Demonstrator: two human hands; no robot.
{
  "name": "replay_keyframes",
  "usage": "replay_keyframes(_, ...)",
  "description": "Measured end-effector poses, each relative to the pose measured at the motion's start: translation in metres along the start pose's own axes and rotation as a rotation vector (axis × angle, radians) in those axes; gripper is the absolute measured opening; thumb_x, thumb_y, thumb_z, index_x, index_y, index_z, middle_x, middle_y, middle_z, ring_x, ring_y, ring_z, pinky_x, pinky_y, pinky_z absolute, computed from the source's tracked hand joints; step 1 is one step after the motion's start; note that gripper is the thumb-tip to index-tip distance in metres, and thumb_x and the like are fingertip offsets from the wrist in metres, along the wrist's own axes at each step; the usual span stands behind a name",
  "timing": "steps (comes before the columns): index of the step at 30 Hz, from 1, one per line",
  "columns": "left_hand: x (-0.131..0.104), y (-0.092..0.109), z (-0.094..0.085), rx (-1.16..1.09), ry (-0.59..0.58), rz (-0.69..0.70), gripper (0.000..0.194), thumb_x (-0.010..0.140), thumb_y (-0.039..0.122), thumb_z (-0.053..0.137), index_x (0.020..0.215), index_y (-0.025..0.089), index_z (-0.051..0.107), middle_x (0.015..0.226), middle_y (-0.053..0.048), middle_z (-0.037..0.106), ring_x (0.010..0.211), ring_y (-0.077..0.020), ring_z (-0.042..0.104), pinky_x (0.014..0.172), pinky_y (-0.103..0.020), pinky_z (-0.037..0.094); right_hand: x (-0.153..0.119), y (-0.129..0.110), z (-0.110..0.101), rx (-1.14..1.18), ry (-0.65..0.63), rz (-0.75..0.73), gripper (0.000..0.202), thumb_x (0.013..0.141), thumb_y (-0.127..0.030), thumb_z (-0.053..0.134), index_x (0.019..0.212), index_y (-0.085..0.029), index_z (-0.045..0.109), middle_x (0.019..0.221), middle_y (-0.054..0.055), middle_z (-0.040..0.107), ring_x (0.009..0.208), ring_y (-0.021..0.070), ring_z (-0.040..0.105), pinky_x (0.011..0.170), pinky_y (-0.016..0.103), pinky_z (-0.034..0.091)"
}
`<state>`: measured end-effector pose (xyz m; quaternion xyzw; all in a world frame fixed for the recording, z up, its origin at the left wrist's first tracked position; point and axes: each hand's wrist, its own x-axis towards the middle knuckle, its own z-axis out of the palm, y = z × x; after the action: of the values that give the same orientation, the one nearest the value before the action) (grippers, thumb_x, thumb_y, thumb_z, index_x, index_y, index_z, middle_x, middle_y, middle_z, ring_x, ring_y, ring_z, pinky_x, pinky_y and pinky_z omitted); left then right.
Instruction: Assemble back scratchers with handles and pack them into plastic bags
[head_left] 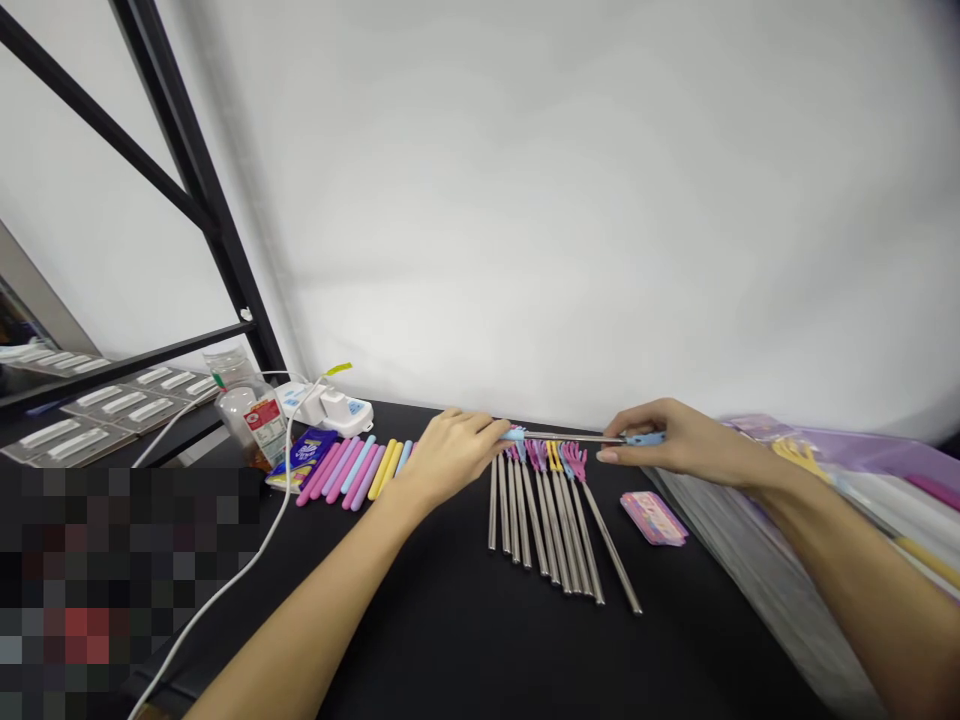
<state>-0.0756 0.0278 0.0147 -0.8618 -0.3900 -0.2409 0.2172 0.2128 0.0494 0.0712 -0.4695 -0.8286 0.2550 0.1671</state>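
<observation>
Between my two hands a back scratcher [574, 436] with a thin metal rod lies level above the table. My left hand [457, 450] is closed round its light-blue handle. At the other end, the fingers of my right hand [667, 440] pinch near its blue head. Below the rod, several metal back scratcher rods [551, 530] lie side by side, with pink, purple, yellow and blue hand-shaped heads [574, 460] pointing to the wall. Left of my left hand is a row of coloured handle sleeves [352, 475] in pink, purple, blue and yellow, partly hidden by that hand.
A stack of pink cards [654, 518] lies on the black table [450, 620]. Clear plastic bags [720, 540] with coloured pieces fill the right side. At left stand a plastic jar [251, 415], a purple packet [307, 458], a white power strip [337, 412] and a cable [255, 560].
</observation>
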Motion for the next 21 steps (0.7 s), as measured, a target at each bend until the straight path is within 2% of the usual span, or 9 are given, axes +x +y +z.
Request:
replay_keyframes(3,-0.004,-0.005,0.001,-0.076,0.015,0.006,0.023,0.099,0.031,0.045,0.110,0.019,0.062,0.092,-0.005,0.071,0.085,-0.0165,0.067,0.076,-0.028,0.049,-0.003,0.006,-0.002,0.007,-0.008,-0.004,0.048,0.069,-0.068,0.067,0.079,-0.022,0.074,0.080,0.003,0.069,0.081,0.0240,0.058,0.073,0.032,0.039)
replay_keyframes(6,-0.006,0.001,0.004,-0.128,0.078,0.023,0.023,0.099,0.028,0.045,0.107,0.017,0.064,0.091,-0.005,0.072,0.083,-0.0153,0.068,0.072,-0.026,0.052,-0.006,0.004,-0.001,0.011,-0.008,-0.012,0.048,0.072,-0.067,0.065,0.080,-0.022,0.075,0.075,0.003,0.067,0.073,0.0202,0.054,0.065,0.030,0.038)
replay_keyframes(10,-0.007,0.020,0.012,-0.101,0.187,0.087,0.022,0.097,0.015,0.045,0.111,0.014,0.063,0.093,-0.007,0.073,0.083,-0.0146,0.068,0.073,-0.027,0.055,-0.008,-0.005,0.005,0.084,-0.128,0.088,0.052,0.072,-0.070,0.063,0.082,-0.020,0.075,0.053,-0.002,0.045,0.050,0.0107,0.033,0.046,0.026,0.023)
replay_keyframes(13,-0.003,0.034,0.016,-0.062,0.225,0.165,0.026,0.096,0.009,0.042,0.113,0.012,0.062,0.095,-0.007,0.073,0.084,-0.0148,0.068,0.073,-0.027,0.056,-0.005,-0.011,0.015,0.146,-0.229,0.070,0.050,0.072,-0.069,0.063,0.072,-0.020,0.071,0.051,-0.004,0.033,0.049,0.0091,0.025,0.044,0.026,0.019)
replay_keyframes(16,0.001,0.036,0.013,-0.064,0.179,0.145,0.023,0.097,0.015,0.044,0.111,0.013,0.063,0.090,-0.005,0.073,0.081,-0.0149,0.068,0.067,-0.026,0.054,-0.001,-0.012,0.023,0.153,-0.223,0.033,0.049,0.073,-0.069,0.063,0.074,-0.020,0.071,0.052,-0.004,0.036,0.050,0.0097,0.027,0.046,0.026,0.021)
replay_keyframes(19,0.001,0.026,0.006,-0.093,0.082,0.076,0.025,0.098,0.031,0.047,0.112,0.017,0.063,0.085,-0.003,0.072,0.073,-0.0155,0.068,0.059,-0.024,0.049,0.001,-0.011,0.024,0.111,-0.157,0.034,0.050,0.072,-0.069,0.063,0.081,-0.021,0.075,0.056,-0.001,0.051,0.051,0.0120,0.037,0.047,0.026,0.027)
replay_keyframes(21,-0.001,0.020,0.002,-0.151,0.025,0.030,0.031,0.098,0.039,0.047,0.115,0.020,0.063,0.087,-0.002,0.073,0.071,-0.0151,0.068,0.059,-0.024,0.047,0.001,-0.011,0.023,0.076,-0.097,0.018,0.051,0.070,-0.069,0.064,0.082,-0.021,0.077,0.066,0.003,0.063,0.059,0.0161,0.048,0.052,0.027,0.034)
